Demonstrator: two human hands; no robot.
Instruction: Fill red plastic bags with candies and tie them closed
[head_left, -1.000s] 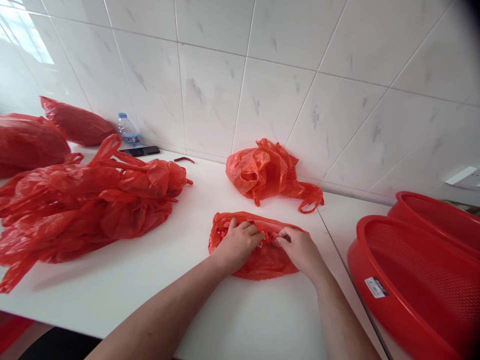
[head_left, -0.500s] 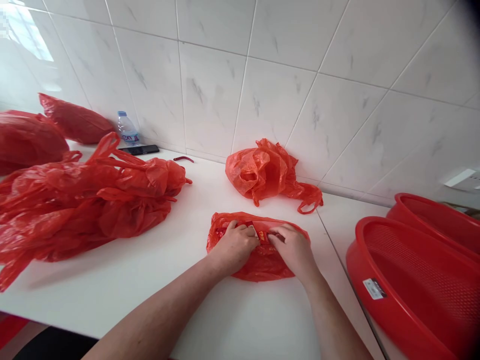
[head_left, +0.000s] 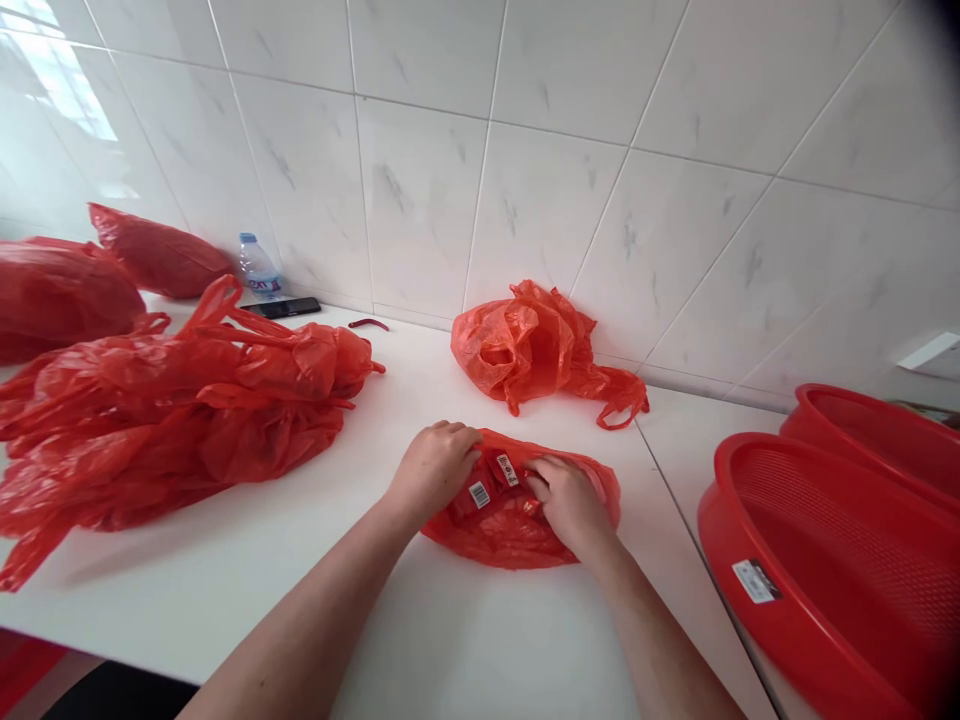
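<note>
Red plastic is surrounding packets (head_left: 489,478) in the open bag (head_left: 510,550), which is lying on the table (head_left: 480,650) before you. Your left hand (head_left: 441,458) is curling at its left rim and your right hand (head_left: 568,495) is resting inside its right part, though whether either is gripping anything, I cannot tell. Two baskets (head_left: 731,535) are standing at far right.

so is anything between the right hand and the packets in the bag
Nothing visible: the right hand is at the open bag, its fingers close by the packets. The left hand is at the bag's left side, not between them.
</note>
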